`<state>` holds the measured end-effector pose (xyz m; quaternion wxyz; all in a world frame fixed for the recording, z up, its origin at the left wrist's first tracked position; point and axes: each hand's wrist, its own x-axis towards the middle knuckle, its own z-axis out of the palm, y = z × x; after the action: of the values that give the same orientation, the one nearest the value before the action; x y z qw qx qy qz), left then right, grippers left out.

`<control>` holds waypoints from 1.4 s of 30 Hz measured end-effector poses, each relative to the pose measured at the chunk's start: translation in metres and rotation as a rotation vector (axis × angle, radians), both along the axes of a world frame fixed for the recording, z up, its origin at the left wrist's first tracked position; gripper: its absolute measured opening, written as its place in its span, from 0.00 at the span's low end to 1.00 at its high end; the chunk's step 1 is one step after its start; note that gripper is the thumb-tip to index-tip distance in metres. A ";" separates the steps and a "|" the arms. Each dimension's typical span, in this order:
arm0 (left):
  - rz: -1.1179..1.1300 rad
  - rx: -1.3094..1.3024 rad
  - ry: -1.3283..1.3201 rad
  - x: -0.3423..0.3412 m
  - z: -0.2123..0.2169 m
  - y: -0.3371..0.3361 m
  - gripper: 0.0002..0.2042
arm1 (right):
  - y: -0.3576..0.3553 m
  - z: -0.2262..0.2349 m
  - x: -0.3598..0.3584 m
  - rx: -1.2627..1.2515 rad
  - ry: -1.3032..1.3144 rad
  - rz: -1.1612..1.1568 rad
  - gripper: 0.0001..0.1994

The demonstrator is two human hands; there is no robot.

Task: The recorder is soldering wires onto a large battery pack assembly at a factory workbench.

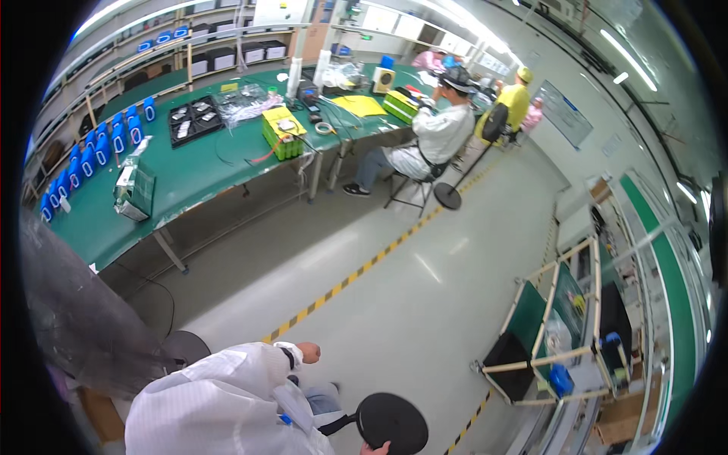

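Observation:
My left hand reaches out from a white sleeve with a dark band at its wrist, over the grey floor. Its fingers look curled in, and nothing shows in them. At the bottom edge my right hand grips the rim of a round black disc, which looks like the seat or base of a stool. A short dark stem runs from the disc toward my legs. Part of this hand is cut off by the picture's edge. Below my left hand, blue trousers show.
A long green workbench carries blue cases, a clear box, a black tray and a green battery pack. A person in white sits there; another wears yellow. A wooden-framed cart stands right of the striped floor tape.

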<state>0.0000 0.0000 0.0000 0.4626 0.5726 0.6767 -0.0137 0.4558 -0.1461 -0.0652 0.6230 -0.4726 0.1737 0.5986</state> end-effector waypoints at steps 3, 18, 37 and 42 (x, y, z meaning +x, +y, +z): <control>0.167 0.159 -0.133 -0.048 -0.003 0.068 0.16 | 0.190 0.038 -0.038 0.153 -0.098 0.375 0.27; 1.589 0.566 -0.070 -0.332 0.115 0.038 0.14 | 0.598 0.032 -0.537 0.121 -0.537 1.234 0.16; 1.127 0.630 0.730 -0.636 0.038 0.357 0.20 | 0.716 -0.192 -0.730 0.267 -1.189 1.759 0.23; 1.158 0.616 0.946 -0.623 0.036 0.335 0.21 | 0.755 -0.149 -0.788 0.874 -1.701 2.269 0.43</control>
<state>-0.6230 0.3345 0.0356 -0.1175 0.1668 0.9633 0.1744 -0.3321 0.6090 -0.2138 -0.1638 -0.3325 -0.8762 0.3079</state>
